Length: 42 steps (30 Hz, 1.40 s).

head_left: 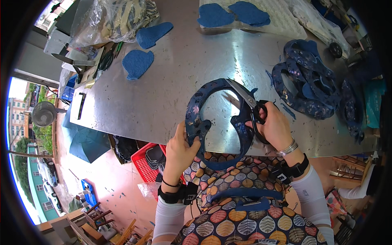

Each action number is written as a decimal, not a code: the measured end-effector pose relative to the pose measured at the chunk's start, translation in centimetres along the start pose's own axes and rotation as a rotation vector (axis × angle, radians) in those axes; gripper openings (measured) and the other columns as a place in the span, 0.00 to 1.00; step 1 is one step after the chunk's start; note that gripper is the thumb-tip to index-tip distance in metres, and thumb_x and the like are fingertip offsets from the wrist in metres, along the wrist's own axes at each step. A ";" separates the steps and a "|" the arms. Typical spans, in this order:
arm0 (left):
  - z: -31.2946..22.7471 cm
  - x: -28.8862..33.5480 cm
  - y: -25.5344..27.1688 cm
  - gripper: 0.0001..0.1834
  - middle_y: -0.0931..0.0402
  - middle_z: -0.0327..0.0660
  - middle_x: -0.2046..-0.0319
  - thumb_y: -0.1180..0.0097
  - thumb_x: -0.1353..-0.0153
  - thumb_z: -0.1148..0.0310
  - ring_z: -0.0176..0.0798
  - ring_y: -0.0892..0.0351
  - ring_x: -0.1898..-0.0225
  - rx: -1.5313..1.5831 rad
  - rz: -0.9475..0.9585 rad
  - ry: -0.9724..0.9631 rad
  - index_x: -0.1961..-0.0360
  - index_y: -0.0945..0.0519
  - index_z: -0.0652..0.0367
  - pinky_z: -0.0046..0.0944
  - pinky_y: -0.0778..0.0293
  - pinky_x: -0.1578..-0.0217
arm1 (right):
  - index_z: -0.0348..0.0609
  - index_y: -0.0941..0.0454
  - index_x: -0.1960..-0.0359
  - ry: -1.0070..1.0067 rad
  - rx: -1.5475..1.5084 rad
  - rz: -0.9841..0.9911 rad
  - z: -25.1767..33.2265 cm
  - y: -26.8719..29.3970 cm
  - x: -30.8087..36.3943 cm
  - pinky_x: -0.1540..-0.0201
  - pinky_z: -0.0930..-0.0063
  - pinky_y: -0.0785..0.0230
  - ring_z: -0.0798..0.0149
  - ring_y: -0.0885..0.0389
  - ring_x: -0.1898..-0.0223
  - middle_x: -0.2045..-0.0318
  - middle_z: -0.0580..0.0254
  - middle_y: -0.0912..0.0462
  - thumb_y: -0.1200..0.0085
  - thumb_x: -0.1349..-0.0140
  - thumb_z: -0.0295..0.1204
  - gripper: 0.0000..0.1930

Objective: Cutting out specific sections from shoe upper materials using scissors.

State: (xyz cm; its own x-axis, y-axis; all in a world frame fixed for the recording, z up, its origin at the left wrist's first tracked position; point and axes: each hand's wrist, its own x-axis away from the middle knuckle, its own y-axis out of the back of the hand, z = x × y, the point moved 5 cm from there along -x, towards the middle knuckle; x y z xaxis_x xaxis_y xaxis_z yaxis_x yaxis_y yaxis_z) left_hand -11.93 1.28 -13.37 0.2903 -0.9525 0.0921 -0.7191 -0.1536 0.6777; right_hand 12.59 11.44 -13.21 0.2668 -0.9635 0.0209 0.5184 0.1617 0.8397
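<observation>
A dark blue, flower-printed fabric piece (194,109), shaped like an open ring with curled inner ends, is held up over the near edge of the metal table. My left hand (181,152) pinches its left side between thumb and fingers. In my right hand (274,125) is a pair of black-handled scissors (246,95), fingers through the loops. The blades lie at the ring's upper right edge, pointing up and left. Whether they are cutting into the fabric I cannot tell. A small flap of fabric sticks out beside the blades.
On the metal table (163,98), similar ring pieces (304,81) are piled at the right, with thin blue scraps near them. Blue cut shapes (138,64) lie at the far left and far middle. A plastic bag (116,20) and green-handled tools (107,59) sit far left. A red basket (141,167) stands below.
</observation>
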 end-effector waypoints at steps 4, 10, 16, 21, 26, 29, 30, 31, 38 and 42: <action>0.1 0.1 -0.1 0.22 0.29 0.36 0.83 0.44 0.52 0.73 0.26 0.39 0.85 0.026 0.005 -0.009 0.54 0.31 0.61 0.28 0.41 0.82 | 0.40 0.31 0.68 0.004 -0.017 -0.011 0.2 0.1 0.1 0.71 0.71 0.31 0.63 0.23 0.75 0.78 0.66 0.24 0.30 0.62 0.41 0.26; -0.2 2.0 -1.8 0.19 0.29 0.31 0.80 0.40 0.50 0.76 0.22 0.40 0.82 0.471 0.346 0.198 0.56 0.30 0.61 0.23 0.43 0.81 | 0.39 0.32 0.66 -0.003 -0.197 -0.210 -0.2 0.2 -0.1 0.72 0.71 0.31 0.63 0.23 0.75 0.77 0.65 0.24 0.30 0.61 0.41 0.27; 0.0 3.0 -3.4 0.11 0.30 0.31 0.79 0.42 0.45 0.75 0.19 0.32 0.79 0.478 0.489 0.192 0.63 0.30 0.64 0.22 0.40 0.82 | 0.40 0.32 0.65 -0.002 -0.108 -0.107 0.2 -0.7 -1.3 0.71 0.69 0.30 0.59 0.22 0.72 0.74 0.62 0.23 0.31 0.61 0.37 0.25; -0.5 2.3 -2.2 0.15 0.33 0.33 0.87 0.47 0.39 0.62 0.23 0.32 0.86 0.459 0.390 0.278 0.72 0.30 0.65 0.25 0.41 0.87 | 0.41 0.32 0.64 -0.002 -0.102 -0.087 0.6 -0.6 -0.7 0.67 0.65 0.30 0.57 0.22 0.68 0.72 0.61 0.23 0.34 0.59 0.33 0.22; -0.1 -0.4 -1.2 0.18 0.30 0.33 0.86 0.51 0.37 0.59 0.22 0.39 0.90 0.614 0.190 0.337 0.71 0.24 0.66 0.24 0.45 0.88 | 0.41 0.33 0.62 0.111 -0.102 -0.045 0.1 -0.7 -0.4 0.65 0.65 0.30 0.55 0.23 0.66 0.69 0.60 0.24 0.36 0.57 0.30 0.22; -1.6 -1.4 -1.2 0.24 0.32 0.33 0.86 0.59 0.34 0.54 0.22 0.44 0.92 0.829 0.394 0.368 0.61 0.22 0.68 0.25 0.48 0.89 | 0.40 0.33 0.61 0.128 -0.123 0.029 -0.4 -0.2 -0.4 0.65 0.66 0.30 0.56 0.22 0.66 0.68 0.60 0.23 0.37 0.57 0.29 0.22; -2.2 -1.4 -1.1 0.26 0.32 0.33 0.86 0.61 0.34 0.53 0.22 0.44 0.93 0.907 0.457 0.382 0.59 0.22 0.68 0.25 0.49 0.89 | 0.40 0.33 0.61 0.133 -0.125 0.050 -0.4 0.1 -0.4 0.65 0.66 0.30 0.56 0.22 0.66 0.67 0.60 0.23 0.37 0.57 0.28 0.22; -2.1 -1.3 -1.1 0.27 0.26 0.36 0.80 0.64 0.33 0.53 0.23 0.40 0.90 0.872 0.546 0.381 0.58 0.22 0.68 0.23 0.47 0.88 | 0.40 0.33 0.60 0.139 -0.126 0.071 -0.5 0.3 -0.4 0.64 0.66 0.30 0.56 0.22 0.66 0.67 0.60 0.23 0.37 0.57 0.28 0.22; -2.1 0.3 -3.6 0.20 0.24 0.39 0.59 0.47 0.43 0.77 0.28 0.25 0.63 0.648 0.663 0.191 0.48 0.30 0.70 0.26 0.28 0.60 | 0.40 0.34 0.61 0.130 -0.194 0.063 -2.4 0.7 -0.2 0.64 0.66 0.30 0.52 0.23 0.66 0.68 0.57 0.23 0.37 0.57 0.25 0.22; -2.2 0.6 -4.0 0.24 0.27 0.38 0.56 0.43 0.46 0.79 0.28 0.31 0.57 0.770 0.590 0.091 0.47 0.32 0.67 0.30 0.33 0.53 | 0.40 0.34 0.62 0.144 -0.195 0.041 -2.8 0.7 0.0 0.64 0.64 0.30 0.51 0.23 0.66 0.68 0.56 0.24 0.38 0.57 0.25 0.21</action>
State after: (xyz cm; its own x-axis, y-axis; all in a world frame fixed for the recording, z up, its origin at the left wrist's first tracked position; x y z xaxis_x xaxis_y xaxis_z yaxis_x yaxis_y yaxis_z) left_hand -7.53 1.85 -14.44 -0.2248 -0.9126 0.3414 -0.9712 0.1813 -0.1548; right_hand 15.18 12.19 -14.15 0.3963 -0.9174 -0.0363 0.6484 0.2516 0.7185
